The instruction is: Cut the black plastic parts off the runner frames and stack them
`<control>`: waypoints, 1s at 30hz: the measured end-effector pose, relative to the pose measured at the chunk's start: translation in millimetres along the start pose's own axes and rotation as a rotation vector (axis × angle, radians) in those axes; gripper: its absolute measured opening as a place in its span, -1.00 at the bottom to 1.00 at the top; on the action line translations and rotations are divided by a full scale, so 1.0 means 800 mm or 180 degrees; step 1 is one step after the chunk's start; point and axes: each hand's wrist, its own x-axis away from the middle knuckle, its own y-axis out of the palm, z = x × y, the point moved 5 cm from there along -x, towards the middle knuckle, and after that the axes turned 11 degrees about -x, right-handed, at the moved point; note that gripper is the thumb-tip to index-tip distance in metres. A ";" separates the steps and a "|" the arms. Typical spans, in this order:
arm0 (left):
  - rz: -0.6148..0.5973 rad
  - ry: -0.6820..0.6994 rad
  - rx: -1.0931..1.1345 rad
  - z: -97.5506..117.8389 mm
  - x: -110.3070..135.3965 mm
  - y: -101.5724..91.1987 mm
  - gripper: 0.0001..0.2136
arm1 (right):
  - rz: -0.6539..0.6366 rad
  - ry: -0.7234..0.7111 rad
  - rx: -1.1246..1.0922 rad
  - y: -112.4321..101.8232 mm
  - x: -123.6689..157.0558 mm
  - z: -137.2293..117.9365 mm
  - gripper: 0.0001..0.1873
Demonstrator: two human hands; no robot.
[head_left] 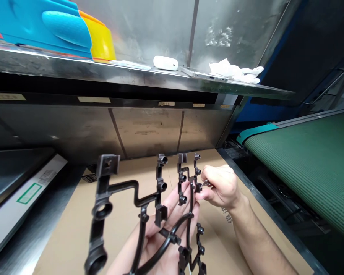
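A black moulded plastic sprue with curved runners and several ring-ended parts fills the lower middle of the view. Beneath it, my left hand lies palm up, fingers stretched behind the runners, bearing the piece. My right hand is closed around what looks like a pair of nippers. Only its small metal tip shows, the rest being hidden in the fist. That tip is close against one upright black part on the sprue's right side.
Brown cardboard covers the bench below. A white box stands left. On the metal shelf are a blue-and-yellow plastic object, a white case and white gloves. A green conveyor belt runs at right.
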 end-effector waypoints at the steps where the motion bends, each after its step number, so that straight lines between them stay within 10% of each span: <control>1: 0.0093 0.0034 -0.0031 0.000 0.000 -0.001 -0.53 | -0.0007 -0.0023 0.0008 0.000 0.000 -0.001 -0.35; 30: 0.0499 -0.0169 0.0064 0.005 0.001 -0.017 -0.53 | 0.0056 -0.0125 0.0056 0.001 -0.002 0.000 -0.36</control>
